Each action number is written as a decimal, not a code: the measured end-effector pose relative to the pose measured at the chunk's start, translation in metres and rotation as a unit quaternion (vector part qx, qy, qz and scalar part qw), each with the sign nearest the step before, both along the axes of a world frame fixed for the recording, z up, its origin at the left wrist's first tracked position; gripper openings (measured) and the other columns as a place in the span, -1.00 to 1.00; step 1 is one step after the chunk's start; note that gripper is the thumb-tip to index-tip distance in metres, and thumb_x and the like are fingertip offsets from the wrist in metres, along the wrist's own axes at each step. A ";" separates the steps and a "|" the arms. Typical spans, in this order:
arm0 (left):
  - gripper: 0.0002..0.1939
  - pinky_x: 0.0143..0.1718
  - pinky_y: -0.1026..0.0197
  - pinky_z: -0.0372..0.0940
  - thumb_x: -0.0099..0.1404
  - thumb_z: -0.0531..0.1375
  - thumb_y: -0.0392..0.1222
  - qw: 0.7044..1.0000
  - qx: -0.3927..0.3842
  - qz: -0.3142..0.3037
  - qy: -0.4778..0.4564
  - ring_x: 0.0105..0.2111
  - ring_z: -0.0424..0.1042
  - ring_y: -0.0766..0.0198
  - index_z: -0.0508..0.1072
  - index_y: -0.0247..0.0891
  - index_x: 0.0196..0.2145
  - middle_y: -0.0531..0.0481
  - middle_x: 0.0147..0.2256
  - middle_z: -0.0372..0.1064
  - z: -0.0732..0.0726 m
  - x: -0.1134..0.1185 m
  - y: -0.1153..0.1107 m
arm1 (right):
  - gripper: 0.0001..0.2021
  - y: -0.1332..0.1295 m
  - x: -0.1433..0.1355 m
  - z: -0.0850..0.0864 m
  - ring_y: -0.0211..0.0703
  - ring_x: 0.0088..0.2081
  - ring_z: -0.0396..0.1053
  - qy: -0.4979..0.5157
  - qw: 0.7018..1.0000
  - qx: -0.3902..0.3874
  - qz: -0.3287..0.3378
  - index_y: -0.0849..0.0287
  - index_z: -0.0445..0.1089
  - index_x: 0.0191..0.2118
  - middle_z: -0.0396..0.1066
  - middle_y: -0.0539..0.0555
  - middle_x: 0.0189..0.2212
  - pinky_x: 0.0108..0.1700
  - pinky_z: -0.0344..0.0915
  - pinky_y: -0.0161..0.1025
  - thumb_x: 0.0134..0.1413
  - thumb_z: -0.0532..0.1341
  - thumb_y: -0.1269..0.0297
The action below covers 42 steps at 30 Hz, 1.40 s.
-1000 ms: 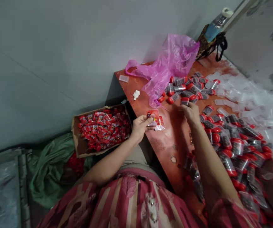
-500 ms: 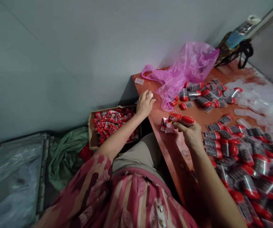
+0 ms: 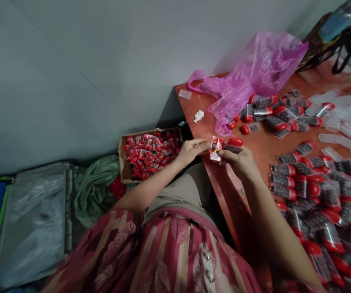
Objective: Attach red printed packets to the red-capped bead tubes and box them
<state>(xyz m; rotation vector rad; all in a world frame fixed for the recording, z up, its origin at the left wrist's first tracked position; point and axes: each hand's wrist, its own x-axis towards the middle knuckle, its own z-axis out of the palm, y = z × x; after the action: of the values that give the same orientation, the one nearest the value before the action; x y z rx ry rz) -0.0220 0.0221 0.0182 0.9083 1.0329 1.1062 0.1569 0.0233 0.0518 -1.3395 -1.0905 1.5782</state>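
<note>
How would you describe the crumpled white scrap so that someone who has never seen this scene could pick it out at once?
On the red-orange table, find the pink plastic bag. Just left of its lower end in the picture lies the small white scrap. It is crumpled and opaque, unlike the smooth, see-through rectangular piece nearer the table's corner.

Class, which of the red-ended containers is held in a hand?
The red-ended container in the right hand, beside the small printed packet; the other containers lie loose on the orange table.
</note>
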 end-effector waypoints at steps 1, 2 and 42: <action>-0.50 -0.14 0.07 0.36 0.00 0.31 0.16 0.997 -0.053 -0.012 -0.062 -0.30 0.47 0.19 0.53 -0.36 -0.29 -0.13 -0.31 0.48 0.001 0.004 -0.013 | -0.75 -0.001 -0.003 0.000 -0.33 -0.59 0.26 -0.011 1.000 0.000 0.026 0.19 0.38 -0.49 0.37 -0.08 -0.59 -0.54 0.21 -0.35 -0.34 0.43 0.27; -0.50 -0.18 0.08 0.38 -0.06 0.35 0.14 0.990 -0.094 -0.020 -0.104 -0.35 0.47 0.24 0.52 -0.38 -0.34 -0.10 -0.35 0.48 0.002 0.008 -0.024 | -0.75 -0.002 -0.006 0.000 -0.35 -0.60 0.24 -0.024 0.998 -0.001 0.054 0.19 0.37 -0.51 0.35 -0.08 -0.61 -0.56 0.19 -0.36 -0.33 0.43 0.25; -0.28 -0.23 0.14 0.26 0.15 -0.03 0.41 0.911 -0.247 -0.136 0.301 -0.26 0.47 0.03 0.52 -0.37 -0.38 -0.28 -0.29 0.49 -0.121 -0.020 -0.069 | -0.72 -0.089 -0.039 -0.010 -0.36 -0.63 0.14 -0.066 0.987 0.015 -0.144 0.16 0.26 -0.56 0.24 -0.13 -0.66 -0.57 0.13 -0.34 -0.36 0.42 0.31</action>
<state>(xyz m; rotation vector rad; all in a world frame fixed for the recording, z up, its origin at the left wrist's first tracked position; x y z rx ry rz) -0.0424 -0.0471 -0.1024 0.9530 1.5451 0.2848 0.1184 -0.0652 0.0415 -1.5239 -0.9445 1.2731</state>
